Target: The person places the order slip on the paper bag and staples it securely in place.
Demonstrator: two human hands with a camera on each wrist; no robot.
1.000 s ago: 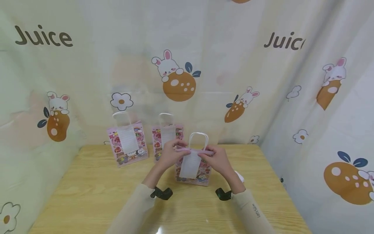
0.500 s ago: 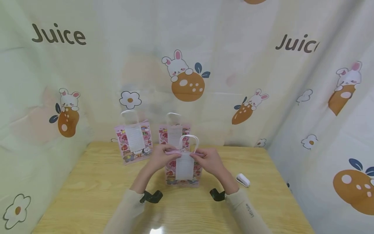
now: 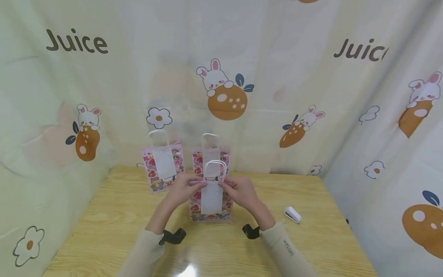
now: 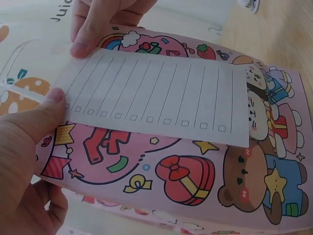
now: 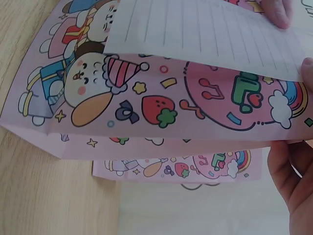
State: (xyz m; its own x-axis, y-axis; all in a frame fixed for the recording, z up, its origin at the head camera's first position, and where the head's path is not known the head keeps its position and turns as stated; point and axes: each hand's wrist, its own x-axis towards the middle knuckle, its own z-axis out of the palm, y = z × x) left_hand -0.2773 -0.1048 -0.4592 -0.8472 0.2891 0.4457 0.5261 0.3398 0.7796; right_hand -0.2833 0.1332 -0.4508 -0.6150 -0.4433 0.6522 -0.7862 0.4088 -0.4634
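Observation:
A pink paper gift bag (image 3: 227, 206) with cartoon prints and white handles (image 3: 215, 163) stands upright on the table in the head view. My left hand (image 3: 181, 188) pinches its top edge on the left, thumb in front. On the other side my right hand (image 3: 242, 191) pinches the same edge. A white lined slip with small checkboxes (image 4: 156, 95) lies on the bag's front, its top end under both thumbs in the left wrist view. Fingers of the right hand (image 5: 298, 171) show behind the bag in the right wrist view.
Two similar bags with slips stand behind: one bag (image 3: 152, 175) at the left, another bag (image 3: 225, 154) directly behind the held one, partly hidden. A small white stapler (image 3: 292, 215) lies to the right on the wooden table (image 3: 311, 246). A printed curtain (image 3: 263, 134) hangs behind.
Both hands have moved the bag left, in front of the middle rear bag, and its tilt has straightened. The stapler, mostly hidden by the right arm before, is now in full view.

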